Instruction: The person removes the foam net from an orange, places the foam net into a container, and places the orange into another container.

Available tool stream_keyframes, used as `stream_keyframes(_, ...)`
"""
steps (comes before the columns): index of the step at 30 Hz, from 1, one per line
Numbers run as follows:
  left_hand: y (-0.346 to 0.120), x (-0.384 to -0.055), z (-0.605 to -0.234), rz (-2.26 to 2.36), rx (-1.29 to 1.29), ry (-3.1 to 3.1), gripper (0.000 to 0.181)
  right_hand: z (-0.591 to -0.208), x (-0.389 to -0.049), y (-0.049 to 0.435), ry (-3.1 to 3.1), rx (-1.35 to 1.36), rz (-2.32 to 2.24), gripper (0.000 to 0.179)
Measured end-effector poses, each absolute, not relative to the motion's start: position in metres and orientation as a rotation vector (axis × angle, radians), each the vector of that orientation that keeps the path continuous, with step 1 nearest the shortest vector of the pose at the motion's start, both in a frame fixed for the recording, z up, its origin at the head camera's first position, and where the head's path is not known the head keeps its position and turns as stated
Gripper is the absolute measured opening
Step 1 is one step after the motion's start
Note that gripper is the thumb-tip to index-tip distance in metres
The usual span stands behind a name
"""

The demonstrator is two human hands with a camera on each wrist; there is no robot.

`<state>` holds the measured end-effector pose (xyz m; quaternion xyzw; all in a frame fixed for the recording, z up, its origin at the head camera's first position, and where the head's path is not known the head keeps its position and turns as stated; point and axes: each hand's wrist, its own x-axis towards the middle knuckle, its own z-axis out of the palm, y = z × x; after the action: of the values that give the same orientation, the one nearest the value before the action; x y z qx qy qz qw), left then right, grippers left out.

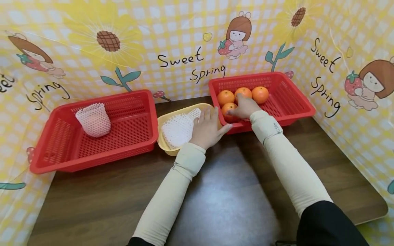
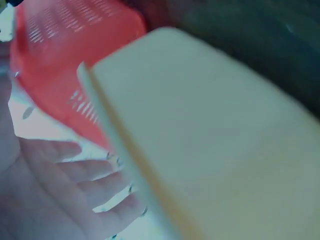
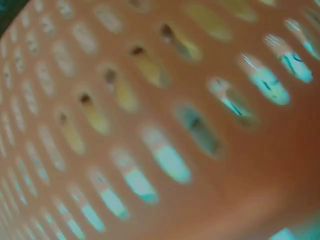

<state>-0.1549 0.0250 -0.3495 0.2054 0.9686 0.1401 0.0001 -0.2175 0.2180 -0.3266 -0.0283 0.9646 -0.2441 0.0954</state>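
Note:
Several oranges [image 1: 260, 95] lie grouped at the left end of the right red basket [image 1: 297, 99]. My right hand [image 1: 247, 108] reaches in over them, thumb and forefinger spread beside the front orange [image 1: 228, 110]; its other fingers are hidden. In the right wrist view, the basket's slotted wall [image 3: 165, 120] blocks sight of that hand. My left hand [image 1: 207, 129] extends over the right side of a small yellow basket [image 1: 168, 150], fingers straight. White foam fruit nets [image 1: 176, 130] lie in that basket. The left wrist view shows the same hand's outstretched fingers [image 2: 95, 190] beside the yellow basket's wall [image 2: 200, 125].
On the left stands another red basket [image 1: 92, 153], holding a foam-netted round fruit [image 1: 93, 121]. All three baskets stand in a row along the back of the dark wooden table [image 1: 101, 201]. Patterned yellow cloth [image 1: 181, 30] hangs behind and at both sides.

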Motion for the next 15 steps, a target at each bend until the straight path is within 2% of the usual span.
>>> stream_keyframes(5, -0.019, -0.143, -0.327, 0.396, 0.641, 3.002, 0.077, -0.309, -0.196, 0.191, 2.995, -0.132, -0.754, 0.077)
stream_keyframes(10, -0.074, -0.138, -0.299, 0.245, 0.58, 3.005, 0.069, -0.298, -0.174, 0.138, 3.216, -0.36, -0.655, 0.061)
stream_keyframes(15, -0.131, -0.139, -0.277, 0.211, 0.409, 2.974, 0.065, -0.293, -0.161, 0.078, 3.181, -0.599, -0.63, 0.064)
